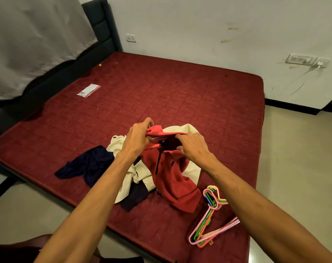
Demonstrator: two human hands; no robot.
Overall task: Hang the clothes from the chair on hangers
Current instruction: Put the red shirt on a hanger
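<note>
Shirt (pixel 171 173) gripped between hands (pixel 139 138) (pixel 192 147).

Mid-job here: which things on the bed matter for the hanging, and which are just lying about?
For the job: red shirt, held at its collar by left hand and right hand; cream garment; navy garment; plastic hangers.
Lying about: clear packet on the mattress.

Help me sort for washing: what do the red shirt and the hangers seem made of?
Red shirt: soft matte knit, probably cotton; it hangs limp and folds in loose creases. Hangers: probably plastic; thin, smooth rods in bright pink, green and blue with a slight sheen.
</note>
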